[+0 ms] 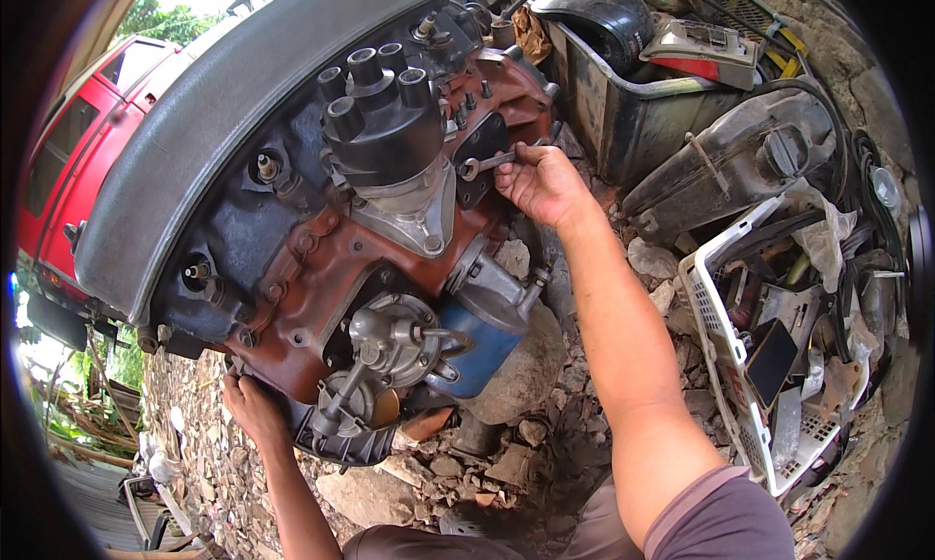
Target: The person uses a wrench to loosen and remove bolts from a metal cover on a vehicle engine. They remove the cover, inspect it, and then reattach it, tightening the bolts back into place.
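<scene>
1. The fingers (508,179) of your right hand (553,192) pinch the wrench (495,161) against the thumb, near its far end, probably to gain leverage while keeping your knuckles off the metal.
2. The wrench lies at the dark plate (484,136) on the red engine block (390,251), just beside the black distributor cap (385,141). Its head faces the cap; you likely angle it this way to fit the narrow space. I cannot tell whether it encircles a bolt.
3. Your left hand (255,411) reaches the engine's lower left edge, perhaps to brace you or steady the block. Its fingertips are partly hidden, so I cannot tell whether they grip or only rest.
4. Your 2 arms straddle the blue canister (475,349), leaving the front of the engine unobstructed between them.
5. The white crate (716,365) of loose parts stands on your right, seemingly for easy reach.
</scene>
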Demonstrator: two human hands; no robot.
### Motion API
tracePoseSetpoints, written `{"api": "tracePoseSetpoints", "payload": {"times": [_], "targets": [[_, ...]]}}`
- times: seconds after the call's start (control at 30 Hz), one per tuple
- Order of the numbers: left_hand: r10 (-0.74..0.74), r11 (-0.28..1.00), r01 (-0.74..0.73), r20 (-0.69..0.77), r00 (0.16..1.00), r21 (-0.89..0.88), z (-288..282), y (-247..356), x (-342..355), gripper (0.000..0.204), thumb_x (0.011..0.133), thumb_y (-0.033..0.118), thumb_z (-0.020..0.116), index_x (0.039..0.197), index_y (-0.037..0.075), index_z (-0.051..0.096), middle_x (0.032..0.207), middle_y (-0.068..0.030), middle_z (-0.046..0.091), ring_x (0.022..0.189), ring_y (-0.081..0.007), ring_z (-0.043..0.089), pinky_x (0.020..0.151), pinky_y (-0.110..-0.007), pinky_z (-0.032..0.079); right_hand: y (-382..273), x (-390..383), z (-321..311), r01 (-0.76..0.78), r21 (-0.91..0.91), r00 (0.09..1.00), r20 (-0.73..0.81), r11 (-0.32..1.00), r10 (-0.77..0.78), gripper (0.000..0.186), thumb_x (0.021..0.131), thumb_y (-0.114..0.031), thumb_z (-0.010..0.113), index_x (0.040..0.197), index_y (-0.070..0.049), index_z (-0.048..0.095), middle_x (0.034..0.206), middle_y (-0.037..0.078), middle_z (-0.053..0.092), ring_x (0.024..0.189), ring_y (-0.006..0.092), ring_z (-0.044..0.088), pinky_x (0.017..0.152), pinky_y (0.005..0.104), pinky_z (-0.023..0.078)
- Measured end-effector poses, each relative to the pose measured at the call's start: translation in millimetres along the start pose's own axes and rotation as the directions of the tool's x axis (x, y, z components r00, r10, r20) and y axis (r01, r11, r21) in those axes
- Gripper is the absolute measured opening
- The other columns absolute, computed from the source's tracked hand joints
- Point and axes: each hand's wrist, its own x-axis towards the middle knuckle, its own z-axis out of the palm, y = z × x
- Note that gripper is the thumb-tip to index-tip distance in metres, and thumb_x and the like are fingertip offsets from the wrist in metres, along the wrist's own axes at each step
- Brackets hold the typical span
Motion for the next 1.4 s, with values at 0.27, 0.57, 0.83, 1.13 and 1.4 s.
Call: {"api": "tracePoseSetpoints", "payload": {"times": [0.27,0.57,0.83,1.13,1.4], "targets": [[-0.034,0.999,0.034,-0.013,0.999,-0.033,5.0,-6.7,0.3,0.039,0.089,0.014,0.034,0.109,-0.013,0.053,0.114,-0.0293,0.052,0.107,-0.0437,0.044,0.096,-0.047,0.031,-2.1,-5.5,8.0,0.071,-0.193,0.997,-0.025,0.979,-0.078,0.013,0.099,-0.012,0.041,0.099,-0.001,0.049,0.089,0.012,0.058,0.076,0.0195,0.057,0.066,0.0329,0.050],[-0.045,0.994,0.045,0.007,0.999,-0.095,4.0,-6.8,1.8,0.039,0.089,0.016,0.035,0.109,-0.012,0.053,0.111,-0.0297,0.053,0.104,-0.0439,0.044,0.094,-0.048,0.031,-8.9,-24.4,48.8,0.317,-0.626,0.942,0.121,0.713,-0.313,0.017,0.098,-0.013,0.044,0.102,0.002,0.052,0.090,0.011,0.062,0.075,0.0187,0.060,0.066,0.0334,0.049],[-0.025,1.000,0.026,0.050,0.998,-0.004,1.0,-7.9,2.1,0.044,0.089,0.019,0.035,0.116,-0.011,0.053,0.121,-0.0296,0.051,0.111,-0.0432,0.045,0.099,-0.046,0.032,-8.5,-43.8,81.2,0.413,-0.871,0.770,0.489,-0.265,-0.409,0.028,0.094,-0.021,0.052,0.105,0.005,0.053,0.093,0.021,0.063,0.087,0.0321,0.059,0.079,0.0396,0.046],[-0.076,0.996,0.080,0.070,0.995,-0.046,3.5,-12.3,3.5,0.045,0.089,0.020,0.035,0.118,-0.010,0.053,0.121,-0.0276,0.052,0.114,-0.0415,0.045,0.101,-0.045,0.032,-21.5,-37.2,69.0,0.291,-0.700,0.886,-0.061,0.653,-0.460,0.013,0.097,-0.016,0.048,0.098,-0.005,0.054,0.079,0.003,0.056,0.067,0.0137,0.054,0.061,0.0299,0.048],[-0.045,0.999,0.046,0.077,0.996,-0.006,-13.2,17.5,0.6,0.042,0.089,0.016,0.036,0.117,-0.010,0.053,0.121,-0.0276,0.051,0.114,-0.0435,0.044,0.101,-0.046,0.032,-6.2,-13.3,25.9,0.099,-0.270,0.980,-0.140,0.958,-0.141,0.013,0.097,-0.011,0.042,0.095,-0.001,0.050,0.083,0.009,0.057,0.069,0.0183,0.056,0.063,0.0332,0.049]]}}
